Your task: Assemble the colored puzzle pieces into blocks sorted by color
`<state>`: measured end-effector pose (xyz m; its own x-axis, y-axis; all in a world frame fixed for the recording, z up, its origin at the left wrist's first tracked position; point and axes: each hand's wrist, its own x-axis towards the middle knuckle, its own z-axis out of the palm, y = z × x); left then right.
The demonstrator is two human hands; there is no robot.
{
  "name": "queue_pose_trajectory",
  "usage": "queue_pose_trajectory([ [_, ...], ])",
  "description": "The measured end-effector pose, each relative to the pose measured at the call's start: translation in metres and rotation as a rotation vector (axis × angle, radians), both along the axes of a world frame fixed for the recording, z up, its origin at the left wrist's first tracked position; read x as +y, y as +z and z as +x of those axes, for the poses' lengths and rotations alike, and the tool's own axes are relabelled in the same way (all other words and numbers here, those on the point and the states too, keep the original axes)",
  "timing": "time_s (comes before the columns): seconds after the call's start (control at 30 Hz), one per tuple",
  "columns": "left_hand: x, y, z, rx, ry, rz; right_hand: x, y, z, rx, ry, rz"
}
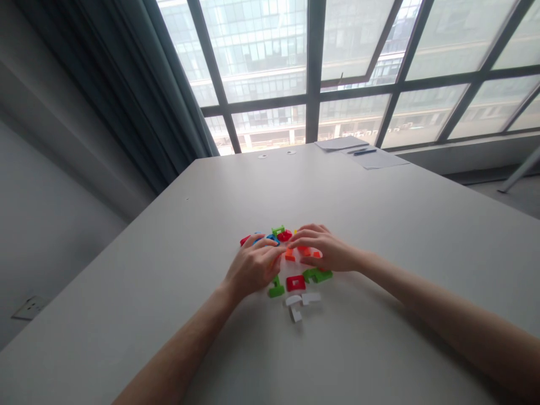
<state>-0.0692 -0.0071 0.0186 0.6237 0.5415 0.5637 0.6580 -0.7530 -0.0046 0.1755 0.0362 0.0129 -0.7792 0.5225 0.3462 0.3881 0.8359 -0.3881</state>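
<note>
Two hands are seen in the head view, both laid over a cluster of small coloured pieces [291, 256] near the middle of a grey table [169, 270]. The left hand [253, 267] is curled, fingertips down on the blue and red pieces; whether anything is actually gripped cannot be told. The right hand [324, 252] is partly closed, fingers bent over the orange pieces [290, 254], with no firm hold shown. A red frame [296, 283], a green piece [276, 289] and white pieces [300, 302] lie loose just beside the wrists. Papers [358, 151] are noted at the far edge, well apart.

Risk, as judged: loose pieces may be swept aside or off the pile by a wrist or forearm, since both arms rest close to them.
</note>
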Motion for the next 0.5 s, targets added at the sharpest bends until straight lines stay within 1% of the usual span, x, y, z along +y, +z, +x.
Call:
queue_pose_trajectory([
  [0.07, 0.001, -0.001, -0.003, -0.054, 0.023, 0.005, -0.006, 0.002, -0.005, -0.012, 0.039, 0.018],
  [0.13, 0.002, -0.001, -0.006, -0.117, 0.069, -0.023, -0.010, 0.004, -0.008, -0.006, 0.049, 0.020],
  [0.17, 0.002, -0.001, -0.007, -0.142, 0.114, -0.051, -0.011, 0.005, -0.009, 0.003, 0.049, 0.016],
  [0.23, 0.002, 0.000, -0.007, -0.159, 0.250, -0.121, -0.011, 0.004, -0.010, 0.023, 0.037, 0.000],
  [0.3, 0.002, 0.001, -0.006, -0.125, 0.413, -0.175, -0.010, 0.004, -0.011, 0.034, -0.002, -0.017],
  [0.37, 0.003, 0.001, -0.004, -0.074, 0.541, -0.208, -0.007, 0.004, -0.013, 0.009, -0.060, -0.039],
  [0.43, 0.004, 0.001, -0.004, -0.055, 0.609, -0.262, -0.005, 0.005, -0.017, -0.051, -0.098, -0.063],
  [0.5, 0.006, 0.001, -0.005, -0.081, 0.616, -0.366, -0.002, 0.008, -0.024, -0.116, -0.083, -0.078],
])
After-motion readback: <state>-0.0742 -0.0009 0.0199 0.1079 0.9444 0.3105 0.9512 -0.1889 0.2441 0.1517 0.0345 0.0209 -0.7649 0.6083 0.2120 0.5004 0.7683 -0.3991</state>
